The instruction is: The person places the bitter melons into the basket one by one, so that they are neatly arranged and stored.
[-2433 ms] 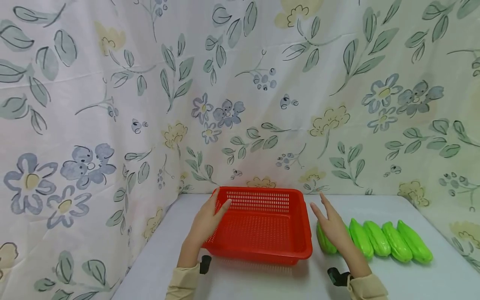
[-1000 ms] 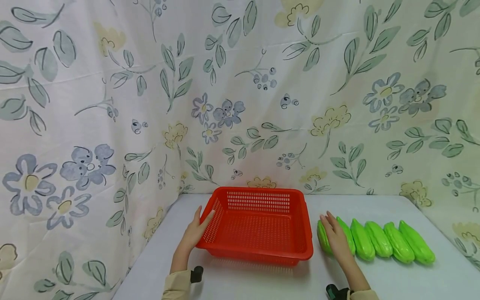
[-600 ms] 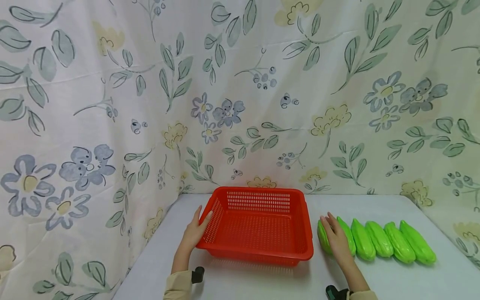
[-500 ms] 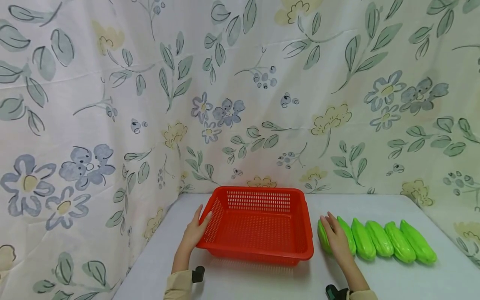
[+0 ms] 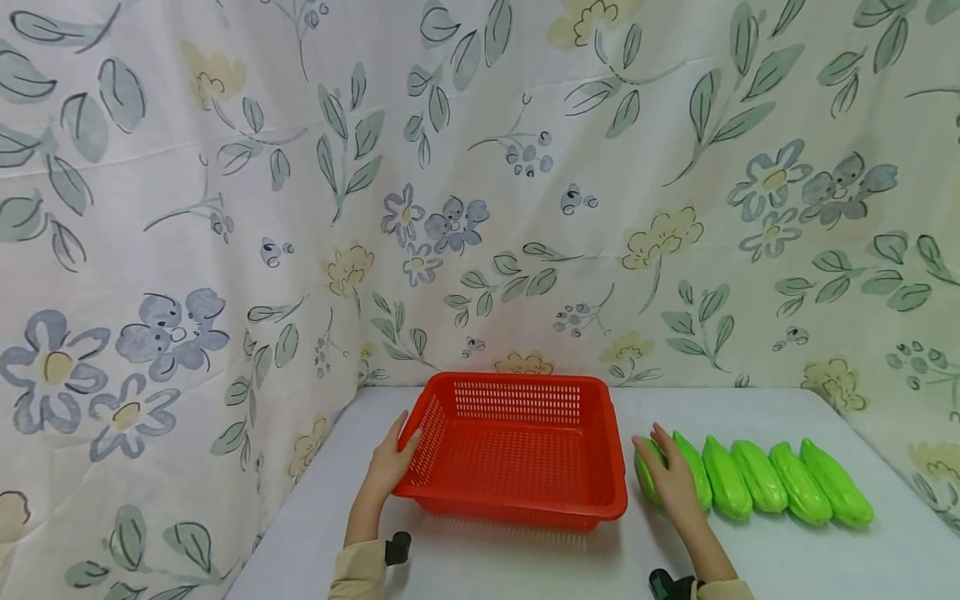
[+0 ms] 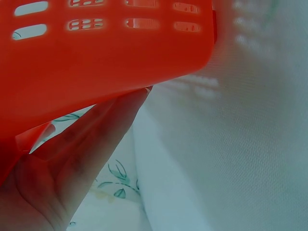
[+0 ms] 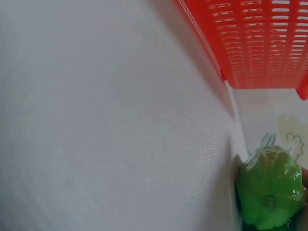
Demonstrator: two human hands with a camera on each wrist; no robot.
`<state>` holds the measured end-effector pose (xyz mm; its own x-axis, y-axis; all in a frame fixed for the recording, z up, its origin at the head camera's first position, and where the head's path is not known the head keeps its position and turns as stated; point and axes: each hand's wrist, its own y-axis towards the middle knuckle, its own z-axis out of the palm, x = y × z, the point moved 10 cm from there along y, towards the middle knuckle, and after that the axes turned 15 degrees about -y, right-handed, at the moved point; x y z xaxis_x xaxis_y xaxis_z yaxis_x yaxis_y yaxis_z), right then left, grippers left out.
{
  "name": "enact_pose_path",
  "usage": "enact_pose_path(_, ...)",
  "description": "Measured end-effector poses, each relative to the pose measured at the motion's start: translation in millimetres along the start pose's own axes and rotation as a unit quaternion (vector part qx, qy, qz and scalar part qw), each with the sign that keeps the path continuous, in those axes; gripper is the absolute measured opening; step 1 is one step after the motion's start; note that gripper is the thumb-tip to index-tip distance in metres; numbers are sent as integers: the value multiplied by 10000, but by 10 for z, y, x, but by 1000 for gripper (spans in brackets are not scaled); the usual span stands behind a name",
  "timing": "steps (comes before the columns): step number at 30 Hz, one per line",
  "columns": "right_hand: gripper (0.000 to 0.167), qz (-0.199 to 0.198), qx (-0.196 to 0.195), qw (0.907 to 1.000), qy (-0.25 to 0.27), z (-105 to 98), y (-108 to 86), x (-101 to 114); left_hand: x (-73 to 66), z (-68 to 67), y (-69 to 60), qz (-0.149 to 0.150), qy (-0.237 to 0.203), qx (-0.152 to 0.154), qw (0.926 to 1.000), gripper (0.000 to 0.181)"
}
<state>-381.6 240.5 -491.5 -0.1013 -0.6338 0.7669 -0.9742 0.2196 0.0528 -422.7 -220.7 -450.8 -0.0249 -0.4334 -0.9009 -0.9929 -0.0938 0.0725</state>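
A red plastic basket [image 5: 517, 458] with slotted walls stands on the table. My left hand [image 5: 390, 462] grips its left rim, thumb on the inner side and fingers outside. In the left wrist view, the fingers [image 6: 120, 115] touch the basket's outer wall from below. Several long green vegetables or fruits in clear wrap lie in a row to the right; their exact kind is unclear. My right hand [image 5: 673, 479] lies over the leftmost green one [image 7: 269, 192], thumb spread from straight fingers. That green piece shows between thumb and fingers; the hand's far side is hidden.
The white table [image 5: 487, 567] runs up to a flower-printed cloth [image 5: 480, 208] behind and at the sides. The other green pieces [image 5: 761, 477] lie close together, right of my right hand. A narrow strip of table separates the basket from the row.
Both hands have moved from raised positions, the left outward to the basket's rim, the right down onto the leftmost green piece. Lately the right thumb has spread leftward. The basket has shifted hardly at all.
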Motion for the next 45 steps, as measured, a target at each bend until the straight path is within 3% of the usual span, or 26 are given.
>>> enact_pose_path(13,85,-8,82,9999,-130,40,16,-19,-32,-11,7,170,114,24,9998,54)
enact_pose_path(45,83,-117,403,9991,-73,172,32,-99,-16,13,2,8,50,40,10000,54)
